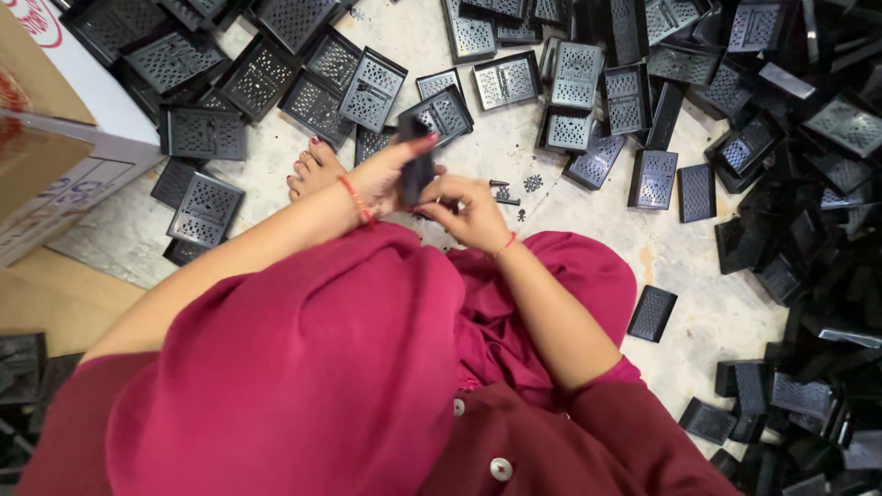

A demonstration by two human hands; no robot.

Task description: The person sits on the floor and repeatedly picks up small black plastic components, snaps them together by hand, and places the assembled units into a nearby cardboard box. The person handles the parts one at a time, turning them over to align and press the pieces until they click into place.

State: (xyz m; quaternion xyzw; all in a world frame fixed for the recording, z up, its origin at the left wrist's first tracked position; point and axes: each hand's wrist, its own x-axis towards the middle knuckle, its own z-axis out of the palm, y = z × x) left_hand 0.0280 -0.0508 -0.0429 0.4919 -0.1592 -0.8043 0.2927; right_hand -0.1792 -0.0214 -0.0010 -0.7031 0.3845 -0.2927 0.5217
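A small black perforated plastic cover [418, 165] is held upright in front of the person's lap, above the speckled floor [514, 161]. The left hand [386, 174] grips it from the left side, with the fingers closed around its edge and one fingertip at its top. The right hand [470, 209] is just beside it, the fingers bent and pinched at the lower part of the cover; what they pinch exactly is too small to tell. Each wrist wears a thin red thread. A bare foot [312, 170] rests on the floor near the left hand. Many similar black covers [570, 92] lie scattered around, piled densely on the right. A cardboard box [55, 147] stands at the left.
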